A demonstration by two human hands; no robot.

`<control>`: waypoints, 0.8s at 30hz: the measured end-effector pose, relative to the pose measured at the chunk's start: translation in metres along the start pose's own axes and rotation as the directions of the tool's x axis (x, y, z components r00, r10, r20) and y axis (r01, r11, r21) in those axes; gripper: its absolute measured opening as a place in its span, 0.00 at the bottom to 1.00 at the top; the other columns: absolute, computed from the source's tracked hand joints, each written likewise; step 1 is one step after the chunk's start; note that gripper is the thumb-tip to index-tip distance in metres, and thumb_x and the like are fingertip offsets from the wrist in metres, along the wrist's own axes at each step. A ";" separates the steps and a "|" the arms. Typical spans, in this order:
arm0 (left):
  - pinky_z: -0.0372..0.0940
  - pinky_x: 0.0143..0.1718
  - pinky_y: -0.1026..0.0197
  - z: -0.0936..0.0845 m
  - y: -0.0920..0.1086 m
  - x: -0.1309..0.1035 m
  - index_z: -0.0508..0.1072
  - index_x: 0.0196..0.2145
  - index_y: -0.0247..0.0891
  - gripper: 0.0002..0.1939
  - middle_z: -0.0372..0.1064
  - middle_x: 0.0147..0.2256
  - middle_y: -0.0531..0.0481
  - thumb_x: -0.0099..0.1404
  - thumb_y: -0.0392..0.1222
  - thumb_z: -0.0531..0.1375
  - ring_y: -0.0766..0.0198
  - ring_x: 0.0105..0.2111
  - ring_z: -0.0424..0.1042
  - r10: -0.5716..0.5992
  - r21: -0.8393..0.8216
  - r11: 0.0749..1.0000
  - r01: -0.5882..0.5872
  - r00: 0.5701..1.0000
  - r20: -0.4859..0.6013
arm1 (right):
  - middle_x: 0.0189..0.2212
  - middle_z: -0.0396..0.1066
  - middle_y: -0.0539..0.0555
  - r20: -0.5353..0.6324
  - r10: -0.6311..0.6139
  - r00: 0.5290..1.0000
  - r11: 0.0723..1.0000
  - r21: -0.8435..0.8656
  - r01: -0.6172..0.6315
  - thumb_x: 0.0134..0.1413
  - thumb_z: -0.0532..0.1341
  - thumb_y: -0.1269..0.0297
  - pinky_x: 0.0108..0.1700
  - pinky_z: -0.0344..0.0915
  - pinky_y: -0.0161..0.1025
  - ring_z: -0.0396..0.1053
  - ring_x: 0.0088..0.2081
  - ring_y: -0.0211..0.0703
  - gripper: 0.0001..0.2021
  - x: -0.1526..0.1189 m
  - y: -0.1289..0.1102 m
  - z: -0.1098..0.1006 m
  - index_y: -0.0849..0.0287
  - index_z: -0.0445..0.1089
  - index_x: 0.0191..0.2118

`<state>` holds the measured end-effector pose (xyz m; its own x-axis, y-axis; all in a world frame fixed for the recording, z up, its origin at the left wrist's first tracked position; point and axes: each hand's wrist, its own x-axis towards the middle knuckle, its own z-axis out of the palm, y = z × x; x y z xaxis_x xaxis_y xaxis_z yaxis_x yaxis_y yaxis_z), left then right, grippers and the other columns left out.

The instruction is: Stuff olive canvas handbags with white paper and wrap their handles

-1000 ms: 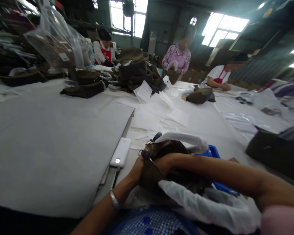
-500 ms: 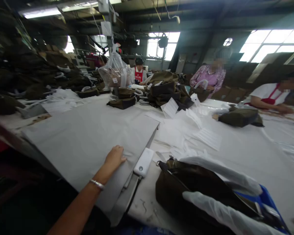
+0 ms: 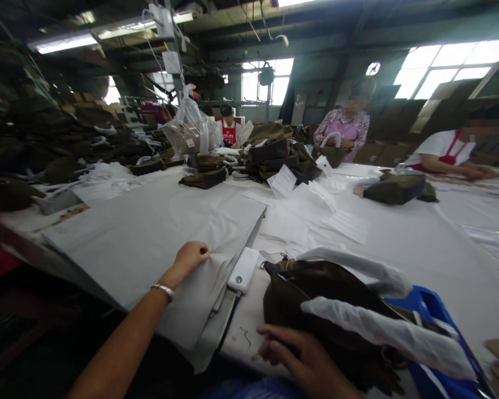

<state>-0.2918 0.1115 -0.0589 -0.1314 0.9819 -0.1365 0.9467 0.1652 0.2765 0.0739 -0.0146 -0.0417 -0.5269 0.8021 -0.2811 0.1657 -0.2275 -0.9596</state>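
Note:
My left hand (image 3: 190, 258), with a silver bracelet at the wrist, pinches the top sheet of a stack of large white paper (image 3: 133, 238). Creases run from the fingertips into the sheet. My right hand (image 3: 301, 352) is low in the view, fingers apart and empty, beside a dark brown handbag (image 3: 286, 302). The bag lies with its zipped mouth open and its handles (image 3: 370, 327) wrapped in white tissue. Between the paper and the bag sits a white power bank (image 3: 243, 270) with a black cable plugged in.
A blue plastic bin (image 3: 430, 310) is partly behind the bag. Loose white sheets (image 3: 299, 216) and a pile of dark bags (image 3: 274, 158) lie farther back. Co-workers (image 3: 343, 127) stand across the table. A clear plastic bag (image 3: 191, 124) hangs by a post.
My left fingers have curled from lying on the paper into a pinch, wrinkling the sheet. My right hand has come into view beside the handbag. The view has shifted slightly.

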 end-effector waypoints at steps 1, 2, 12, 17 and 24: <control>0.70 0.47 0.50 -0.002 -0.004 0.001 0.76 0.39 0.34 0.13 0.75 0.38 0.48 0.70 0.49 0.62 0.59 0.40 0.75 0.006 -0.023 1.000 -0.006 1.000 0.007 | 0.42 0.80 0.59 0.049 -0.049 0.998 0.996 0.073 0.045 0.57 0.64 0.43 0.49 0.72 0.51 0.77 0.43 0.56 0.23 0.018 -0.001 0.011 0.50 0.79 0.51; 0.70 0.46 0.51 -0.004 -0.007 0.003 0.76 0.39 0.34 0.14 0.75 0.37 0.49 0.70 0.49 0.62 0.59 0.39 0.75 0.012 -0.047 0.999 -0.011 1.000 0.013 | 0.43 0.80 0.60 0.064 -0.088 0.994 0.983 0.167 0.076 0.56 0.65 0.41 0.46 0.73 0.50 0.77 0.42 0.54 0.27 0.037 -0.002 0.023 0.54 0.78 0.53; 0.69 0.47 0.50 -0.014 -0.031 0.023 0.74 0.43 0.34 0.14 0.74 0.40 0.47 0.72 0.49 0.59 0.59 0.41 0.74 -0.052 -0.232 0.973 0.010 0.983 -0.174 | 0.59 0.69 0.68 -0.127 0.108 0.986 0.544 0.837 0.048 0.47 0.71 0.40 0.61 0.67 0.46 0.71 0.58 0.54 0.38 0.199 -0.016 0.106 0.63 0.68 0.56; 0.67 0.49 0.54 -0.020 -0.015 0.011 0.75 0.41 0.36 0.14 0.77 0.40 0.45 0.73 0.42 0.51 0.56 0.44 0.75 0.020 -0.341 0.935 -0.094 0.977 -0.214 | 0.54 0.74 0.62 -0.100 0.082 0.992 0.550 0.834 0.038 0.55 0.61 0.35 0.59 0.69 0.43 0.73 0.57 0.49 0.32 0.242 -0.035 0.106 0.59 0.71 0.52; 0.70 0.30 0.65 -0.016 0.029 -0.048 0.80 0.29 0.41 0.08 0.78 0.26 0.55 0.61 0.46 0.64 0.61 0.27 0.76 0.406 -0.510 0.797 -0.325 0.912 0.053 | 0.37 0.81 0.60 -0.137 0.054 0.989 0.660 0.749 0.068 0.38 0.76 0.53 0.41 0.77 0.47 0.79 0.43 0.59 0.28 0.232 -0.029 0.087 0.65 0.75 0.44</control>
<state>-0.2624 0.0708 -0.0289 0.2799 0.9580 -0.0628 0.6468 -0.1398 0.7497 -0.1259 0.1301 -0.0802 -0.3984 0.8567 -0.3276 -0.5505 -0.5091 -0.6616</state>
